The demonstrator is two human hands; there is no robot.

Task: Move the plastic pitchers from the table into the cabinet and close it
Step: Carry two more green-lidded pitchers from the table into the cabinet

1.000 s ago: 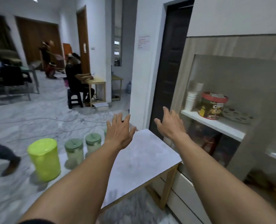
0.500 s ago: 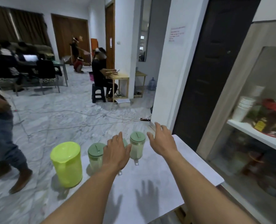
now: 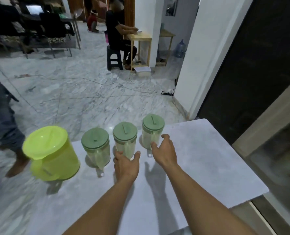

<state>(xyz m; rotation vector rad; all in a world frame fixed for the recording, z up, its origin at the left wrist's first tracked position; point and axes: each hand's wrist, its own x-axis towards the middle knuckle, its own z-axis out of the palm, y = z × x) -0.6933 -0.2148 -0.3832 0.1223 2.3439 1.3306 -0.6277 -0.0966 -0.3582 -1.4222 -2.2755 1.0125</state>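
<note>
Several plastic pitchers stand in a row along the far edge of the grey table (image 3: 200, 160). At the left is a big lime-yellow pitcher (image 3: 52, 153). Beside it stand three clear pitchers with green lids: a left one (image 3: 96, 150), a middle one (image 3: 125, 139) and a right one (image 3: 152, 131). My left hand (image 3: 126, 165) reaches the base of the middle pitcher, thumb and fingers apart on either side of it. My right hand (image 3: 165, 150) is spread at the right pitcher's near side, fingertips touching or almost touching it. The cabinet (image 3: 280, 150) shows only at the right edge.
A person's legs (image 3: 3, 129) stand on the marble floor just left of the table. Cables (image 3: 96, 92) run across the floor. A seated person (image 3: 118, 34) at a small wooden desk is farther back. A white pillar (image 3: 202, 53) and dark door (image 3: 259, 61) rise at right.
The view has swung left and down from the cabinet to the pitchers. Both hands have dropped and moved forward until they reach the middle and right pitchers.
</note>
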